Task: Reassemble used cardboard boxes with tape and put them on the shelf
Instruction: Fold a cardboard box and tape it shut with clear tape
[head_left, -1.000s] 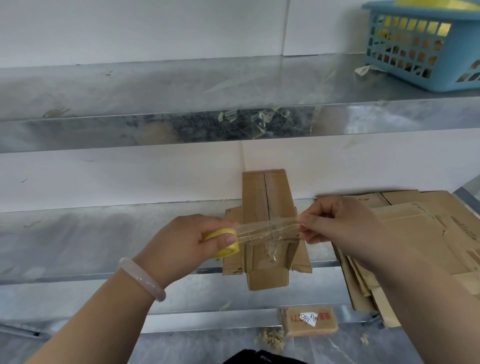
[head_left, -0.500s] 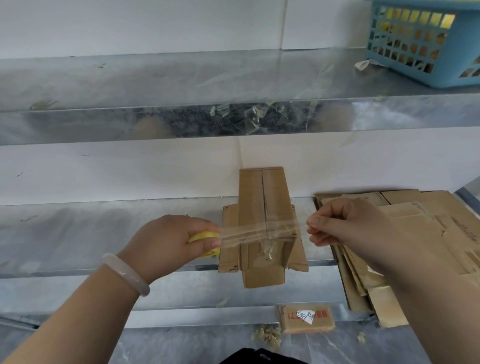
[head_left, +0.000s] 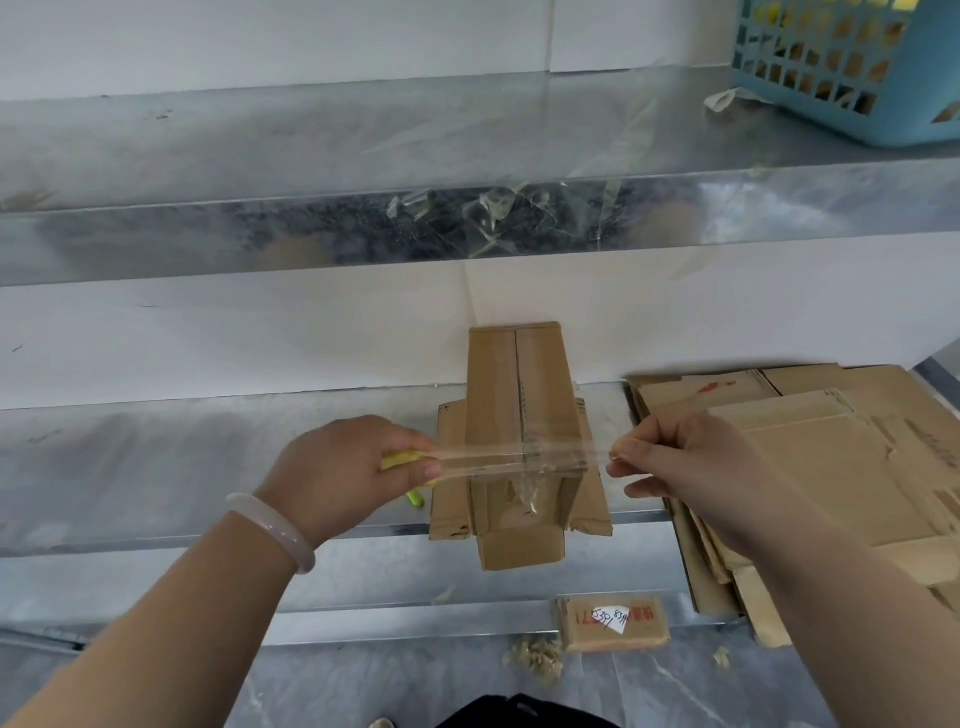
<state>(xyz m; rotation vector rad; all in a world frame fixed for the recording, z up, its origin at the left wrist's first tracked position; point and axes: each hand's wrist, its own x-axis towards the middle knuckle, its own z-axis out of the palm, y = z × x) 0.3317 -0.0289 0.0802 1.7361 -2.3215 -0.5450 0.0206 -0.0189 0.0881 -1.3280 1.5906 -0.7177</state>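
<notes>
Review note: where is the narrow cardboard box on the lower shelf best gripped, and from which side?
Probably across its two long side walls, coming from above at the far, closed half. The cardboard box lies lengthwise away from the person and is narrow; its side flaps splay out and its front flap overhangs the shelf edge, so those would bend.

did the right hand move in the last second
Yes. The right hand drew slightly rightward: its fingers, earlier at the right edge of the cardboard box, now sit clear of it, the tape stretched longer.
</notes>
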